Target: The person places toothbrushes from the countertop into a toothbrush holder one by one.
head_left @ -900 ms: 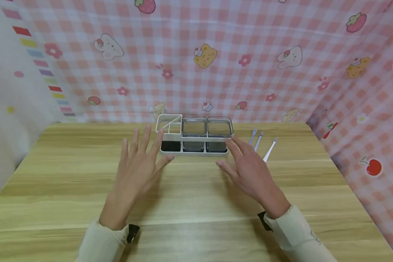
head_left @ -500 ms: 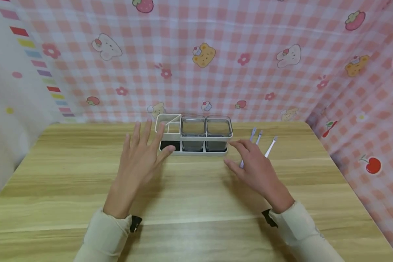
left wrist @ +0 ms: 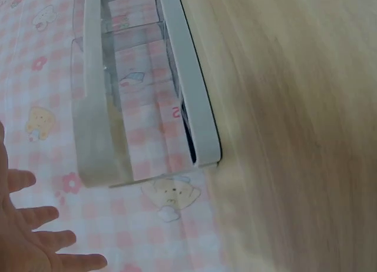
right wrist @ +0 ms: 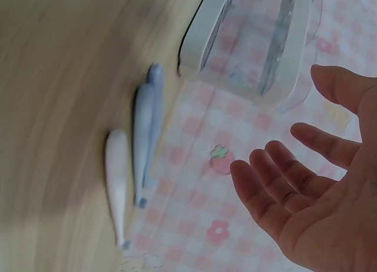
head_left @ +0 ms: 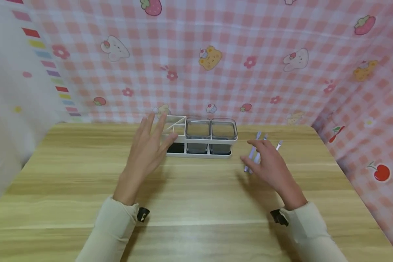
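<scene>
The left hand, fingers spread and holding nothing, blocks my sight of the white rack's left end. Right of that rack, the right hand, equally unburdened, partly covers three toothbrushes on the tabletop; the farthest shows only its tip.

This looks like a small curtained booth with homely dressing, though whether it stands in a home or a studio cannot be told: a wood-grain bench fills the near part, and the far cloth rises at its far edge, creased, in pink and white check with cartoon prints. The right cloth, in a like check, and the paler left cloth, with a strip of coloured blocks, close in the two sides. The holder with clear cups, and the toothbrushes to its right, are household bathroom wares.
</scene>
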Demonstrator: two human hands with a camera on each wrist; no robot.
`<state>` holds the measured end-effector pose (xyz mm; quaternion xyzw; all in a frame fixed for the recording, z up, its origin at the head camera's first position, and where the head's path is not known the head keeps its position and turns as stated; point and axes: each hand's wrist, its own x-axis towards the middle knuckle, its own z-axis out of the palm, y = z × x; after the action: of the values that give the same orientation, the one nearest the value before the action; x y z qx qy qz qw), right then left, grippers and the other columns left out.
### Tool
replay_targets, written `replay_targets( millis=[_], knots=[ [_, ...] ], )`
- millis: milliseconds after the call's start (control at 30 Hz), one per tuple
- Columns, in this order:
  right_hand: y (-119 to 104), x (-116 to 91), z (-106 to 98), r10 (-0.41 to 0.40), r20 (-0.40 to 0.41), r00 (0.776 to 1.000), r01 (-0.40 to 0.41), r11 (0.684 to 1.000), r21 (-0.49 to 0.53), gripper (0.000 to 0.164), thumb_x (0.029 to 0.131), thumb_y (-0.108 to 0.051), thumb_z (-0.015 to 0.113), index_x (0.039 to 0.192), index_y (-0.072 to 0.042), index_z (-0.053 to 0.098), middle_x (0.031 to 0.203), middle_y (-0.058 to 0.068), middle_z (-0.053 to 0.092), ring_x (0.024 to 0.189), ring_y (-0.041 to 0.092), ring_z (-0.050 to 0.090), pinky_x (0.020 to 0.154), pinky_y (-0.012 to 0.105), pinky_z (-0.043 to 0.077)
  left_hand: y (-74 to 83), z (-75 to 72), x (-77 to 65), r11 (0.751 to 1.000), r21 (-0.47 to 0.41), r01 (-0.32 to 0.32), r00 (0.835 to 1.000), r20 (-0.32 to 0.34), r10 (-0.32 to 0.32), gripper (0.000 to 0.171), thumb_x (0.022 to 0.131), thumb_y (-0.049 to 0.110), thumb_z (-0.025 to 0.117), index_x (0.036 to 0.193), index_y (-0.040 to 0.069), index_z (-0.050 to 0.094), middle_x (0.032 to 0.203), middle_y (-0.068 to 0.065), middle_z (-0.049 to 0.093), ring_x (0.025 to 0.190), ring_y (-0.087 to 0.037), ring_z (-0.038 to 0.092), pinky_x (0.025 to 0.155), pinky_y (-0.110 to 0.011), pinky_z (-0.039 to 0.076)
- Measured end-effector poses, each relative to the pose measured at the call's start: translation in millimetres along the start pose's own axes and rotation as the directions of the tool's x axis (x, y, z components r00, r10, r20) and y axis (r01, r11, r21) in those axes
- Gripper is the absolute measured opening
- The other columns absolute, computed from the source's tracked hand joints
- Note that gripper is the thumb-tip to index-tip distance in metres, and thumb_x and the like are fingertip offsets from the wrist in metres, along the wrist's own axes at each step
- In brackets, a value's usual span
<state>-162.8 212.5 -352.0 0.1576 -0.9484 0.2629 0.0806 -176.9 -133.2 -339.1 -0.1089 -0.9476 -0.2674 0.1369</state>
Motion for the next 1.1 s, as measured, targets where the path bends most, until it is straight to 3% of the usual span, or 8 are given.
replay_targets(
  millis=[167,333,700,900,1100],
  knots=[
    [18.6,-2.7,-11.5,0.063,0.001,0.998,-0.063,0.997,0.047,0.055,0.098,-0.027,0.069,0.140,0.005,0.052,0.131,0.030,0.054,0.112,0.048,0.058,0.088,0.060,0.047,1.8,13.4,8.5,0.993,-0.114,0.010,0.997,-0.077,-0.019,0.070,0.103,0.055,0.048,0.160,0.018,0.031,0.163,-0.019,0.024,0.148,-0.044,0.022,0.113,-0.066,0.023],
    [32.5,-2.3,-18.4,0.106,-0.014,0.994,-0.105,0.992,0.063,0.053,0.098,-0.025,0.068,0.138,0.008,0.052,0.128,0.034,0.055,0.108,0.051,0.059,0.087,0.062,0.047,2.1,21.4,16.7,0.985,-0.173,0.009,0.989,-0.141,-0.034,0.068,0.101,0.053,0.056,0.156,0.017,0.041,0.156,-0.020,0.035,0.137,-0.045,0.037,0.105,-0.065,0.033],
    [57.4,8.4,-17.5,0.222,0.018,0.975,-0.222,0.971,0.090,0.055,0.100,-0.026,0.065,0.137,0.011,0.050,0.129,0.039,0.054,0.108,0.052,0.061,0.085,0.059,0.050,-13.0,34.3,25.0,0.929,-0.367,0.047,0.991,-0.098,-0.089,0.065,0.094,0.041,0.068,0.148,0.010,0.049,0.155,-0.015,0.038,0.141,-0.034,0.038,0.113,-0.055,0.030],
    [71.1,14.3,-17.2,0.292,0.057,0.955,-0.296,0.951,0.088,0.059,0.101,-0.032,0.062,0.138,0.012,0.048,0.129,0.041,0.053,0.113,0.051,0.059,0.090,0.059,0.048,-15.0,40.5,30.7,0.900,-0.435,0.037,0.984,-0.142,-0.109,0.066,0.091,0.042,0.070,0.142,0.005,0.050,0.149,-0.017,0.041,0.127,-0.035,0.047,0.103,-0.052,0.041],
    [81.6,19.5,-17.8,0.377,0.127,0.918,-0.389,0.916,0.094,0.067,0.102,-0.039,0.059,0.141,0.013,0.042,0.134,0.039,0.049,0.113,0.049,0.058,0.093,0.059,0.046,-15.5,42.3,33.7,0.880,-0.474,0.038,0.976,-0.172,-0.135,0.064,0.088,0.036,0.073,0.139,0.005,0.050,0.143,-0.016,0.044,0.124,-0.036,0.046,0.102,-0.052,0.040]
  ],
)
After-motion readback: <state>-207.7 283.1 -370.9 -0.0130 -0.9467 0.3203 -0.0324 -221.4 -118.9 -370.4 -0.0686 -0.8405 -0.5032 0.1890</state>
